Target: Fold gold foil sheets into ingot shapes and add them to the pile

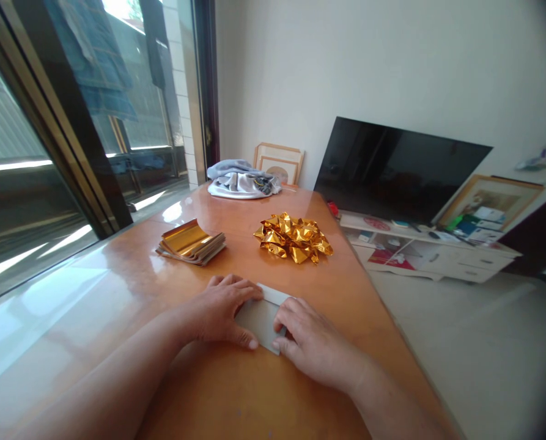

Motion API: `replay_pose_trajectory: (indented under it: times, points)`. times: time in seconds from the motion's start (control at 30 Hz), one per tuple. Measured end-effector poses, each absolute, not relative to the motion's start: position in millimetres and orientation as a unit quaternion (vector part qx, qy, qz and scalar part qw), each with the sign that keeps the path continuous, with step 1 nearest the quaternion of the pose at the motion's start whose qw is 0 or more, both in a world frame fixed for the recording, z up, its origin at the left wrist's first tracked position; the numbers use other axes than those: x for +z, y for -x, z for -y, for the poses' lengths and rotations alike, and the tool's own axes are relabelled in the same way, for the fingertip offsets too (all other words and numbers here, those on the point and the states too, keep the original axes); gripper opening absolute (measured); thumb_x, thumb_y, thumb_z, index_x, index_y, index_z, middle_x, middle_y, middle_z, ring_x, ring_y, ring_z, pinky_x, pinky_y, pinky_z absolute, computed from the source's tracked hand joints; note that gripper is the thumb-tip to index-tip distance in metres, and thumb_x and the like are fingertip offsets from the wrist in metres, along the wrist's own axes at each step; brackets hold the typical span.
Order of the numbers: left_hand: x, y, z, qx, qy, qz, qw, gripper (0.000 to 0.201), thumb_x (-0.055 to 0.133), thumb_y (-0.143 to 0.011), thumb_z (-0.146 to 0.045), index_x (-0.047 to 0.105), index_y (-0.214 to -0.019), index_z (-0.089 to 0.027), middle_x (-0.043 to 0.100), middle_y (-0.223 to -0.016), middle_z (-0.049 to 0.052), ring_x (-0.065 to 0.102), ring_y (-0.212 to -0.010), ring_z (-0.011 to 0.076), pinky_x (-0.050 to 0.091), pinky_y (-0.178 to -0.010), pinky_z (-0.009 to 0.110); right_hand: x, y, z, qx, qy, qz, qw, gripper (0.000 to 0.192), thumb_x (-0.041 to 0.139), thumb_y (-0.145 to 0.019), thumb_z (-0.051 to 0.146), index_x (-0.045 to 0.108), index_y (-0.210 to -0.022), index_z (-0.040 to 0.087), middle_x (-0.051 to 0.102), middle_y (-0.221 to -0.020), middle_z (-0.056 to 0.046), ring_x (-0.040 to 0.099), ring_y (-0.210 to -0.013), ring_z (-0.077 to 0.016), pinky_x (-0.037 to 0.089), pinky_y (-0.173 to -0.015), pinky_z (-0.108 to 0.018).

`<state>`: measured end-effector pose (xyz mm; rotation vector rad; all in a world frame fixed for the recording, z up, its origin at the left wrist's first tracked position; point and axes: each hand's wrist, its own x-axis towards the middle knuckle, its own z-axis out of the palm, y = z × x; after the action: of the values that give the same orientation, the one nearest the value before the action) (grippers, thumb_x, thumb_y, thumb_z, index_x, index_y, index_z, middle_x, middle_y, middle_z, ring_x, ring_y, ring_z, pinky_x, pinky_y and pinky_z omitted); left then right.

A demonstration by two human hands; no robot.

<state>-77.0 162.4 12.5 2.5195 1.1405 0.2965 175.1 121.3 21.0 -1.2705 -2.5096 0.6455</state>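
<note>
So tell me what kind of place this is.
Most likely a home living room: a flat television leans on a low white cabinet, framed pictures stand against the wall, and a sliding glass door flanks the wooden table.

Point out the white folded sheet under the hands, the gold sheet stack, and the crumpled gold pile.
white folded sheet [261, 315], head view, bare middle between hands
gold sheet stack [191, 241], head view, curled top sheet
crumpled gold pile [293, 237], head view, centre

Left hand [224, 308] palm down, fingers spread flat, thumb extended, right hand [312, 342] palm down, fingers curled inward, fingertips close together, both forearms bare, converging
</note>
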Motion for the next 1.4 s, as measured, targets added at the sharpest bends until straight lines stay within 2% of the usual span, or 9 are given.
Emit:
replay_pose_trajectory:
  times: [0.27, 0.43, 0.63, 0.83, 0.9, 1.0, 1.1, 1.23, 1.4]
  points:
    - [9, 75, -166, 0.109, -0.887, -0.415, 0.17, 0.07, 0.074, -0.071, -0.071, 0.059, -0.129, -0.036, 0.063, -0.135, 0.001, 0.05, -0.123, 0.033, 0.031, -0.101, 0.045, 16, -180, -128, 0.247, 0.429, 0.857, 0.143, 0.007, 0.067, -0.088, 0.025, 0.063, -0.093, 0.023, 0.059, -0.107, -0.002, 0.054, -0.107, -0.0202, 0.042, -0.091, -0.03]
    - [4, 74, -167, 0.122, -0.884, -0.42, 0.163, 0.066, 0.073, -0.073, -0.071, 0.06, -0.127, -0.035, 0.064, -0.132, 0.003, 0.051, -0.12, 0.0326, 0.031, -0.099, 0.044, 19, -184, -127, 0.273, 0.437, 0.847, 0.128, 0.027, 0.079, -0.079, 0.034, 0.064, -0.1, 0.025, 0.059, -0.113, 0.0, 0.054, -0.109, -0.0209, 0.043, -0.089, -0.029]
    - [5, 73, -168, 0.137, -0.882, -0.421, 0.163, 0.052, 0.063, -0.084, -0.07, 0.063, -0.122, -0.035, 0.067, -0.125, 0.002, 0.053, -0.116, 0.0297, 0.032, -0.096, 0.042, 16, -182, -129, 0.263, 0.431, 0.851, 0.146, 0.013, 0.072, -0.086, 0.032, 0.065, -0.095, 0.025, 0.061, -0.107, 0.001, 0.056, -0.104, -0.0187, 0.042, -0.086, -0.028]
    - [9, 75, -165, 0.122, -0.89, -0.406, 0.167, 0.075, 0.071, -0.069, -0.078, 0.059, -0.129, -0.035, 0.065, -0.129, 0.003, 0.052, -0.117, 0.0326, 0.032, -0.097, 0.043, 16, -184, -133, 0.256, 0.439, 0.846, 0.161, 0.007, 0.064, -0.093, 0.031, 0.065, -0.092, 0.023, 0.063, -0.102, -0.001, 0.057, -0.095, -0.0175, 0.043, -0.081, -0.027]
    - [10, 75, -164, 0.122, -0.891, -0.408, 0.156, 0.064, 0.069, -0.077, -0.071, 0.059, -0.13, -0.036, 0.065, -0.13, 0.001, 0.053, -0.117, 0.0314, 0.031, -0.097, 0.043, 18, -186, -134, 0.255, 0.445, 0.844, 0.158, 0.009, 0.062, -0.094, 0.03, 0.065, -0.09, 0.023, 0.064, -0.099, -0.001, 0.058, -0.092, -0.0174, 0.043, -0.079, -0.027]
    - [12, 73, -162, 0.129, -0.89, -0.415, 0.137, 0.032, 0.049, -0.099, -0.052, 0.061, -0.126, -0.039, 0.067, -0.128, -0.002, 0.054, -0.114, 0.0266, 0.031, -0.096, 0.042, 22, -187, -134, 0.255, 0.458, 0.838, 0.152, 0.015, 0.069, -0.089, 0.037, 0.065, -0.094, 0.023, 0.064, -0.099, -0.002, 0.058, -0.09, -0.0183, 0.042, -0.077, -0.028]
    - [14, 69, -160, 0.134, -0.89, -0.416, 0.129, 0.03, 0.039, -0.105, -0.044, 0.064, -0.12, -0.038, 0.069, -0.123, -0.003, 0.055, -0.11, 0.0244, 0.031, -0.093, 0.041, 24, -187, -133, 0.245, 0.469, 0.834, 0.155, 0.032, 0.08, -0.079, 0.043, 0.065, -0.101, 0.024, 0.065, -0.102, -0.001, 0.058, -0.091, -0.0195, 0.042, -0.078, -0.028]
    - [17, 62, -157, 0.142, -0.884, -0.43, 0.114, 0.031, 0.038, -0.105, -0.043, 0.067, -0.109, -0.033, 0.071, -0.111, -0.002, 0.055, -0.106, 0.0246, 0.031, -0.089, 0.041, 20, -188, -139, 0.204, 0.475, 0.835, 0.189, 0.008, 0.061, -0.094, 0.028, 0.066, -0.09, 0.023, 0.063, -0.091, 0.0, 0.058, -0.084, -0.0159, 0.04, -0.073, -0.026]
    - [21, 50, -150, 0.145, -0.885, -0.433, 0.087, 0.03, 0.04, -0.104, -0.042, 0.068, -0.107, -0.032, 0.072, -0.103, 0.002, 0.054, -0.103, 0.026, 0.031, -0.088, 0.042, 15, -201, -149, 0.173, 0.48, 0.834, 0.209, 0.016, 0.054, -0.097, 0.021, 0.069, -0.089, 0.023, 0.063, -0.091, -0.001, 0.057, -0.084, -0.0157, 0.039, -0.073, -0.025]
